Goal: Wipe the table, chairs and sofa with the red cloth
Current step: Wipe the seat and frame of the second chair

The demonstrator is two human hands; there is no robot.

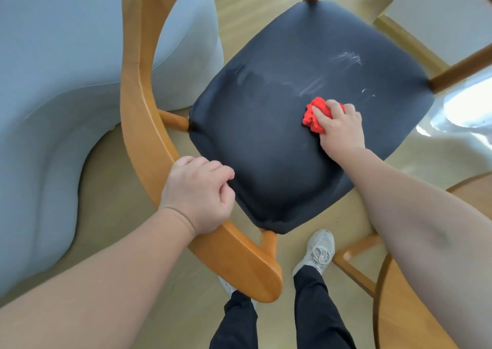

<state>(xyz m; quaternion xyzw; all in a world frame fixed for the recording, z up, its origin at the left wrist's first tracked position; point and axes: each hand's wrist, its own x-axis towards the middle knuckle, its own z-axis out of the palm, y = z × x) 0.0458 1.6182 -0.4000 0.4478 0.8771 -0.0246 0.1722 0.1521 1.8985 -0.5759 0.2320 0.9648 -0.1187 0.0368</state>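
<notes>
A wooden chair with a dark padded seat stands below me. My right hand presses the bunched red cloth onto the right part of the seat, fingers curled over it. Whitish streaks mark the seat beyond the cloth. My left hand grips the chair's curved wooden backrest at the seat's near left corner. The pale blue sofa fills the left side. A round wooden table's edge shows at bottom right, partly behind my right forearm.
My feet in white sneakers stand on the tan floor just in front of the chair. Another wooden chair frame stands at upper right. A bright glare patch lies on the floor at the right.
</notes>
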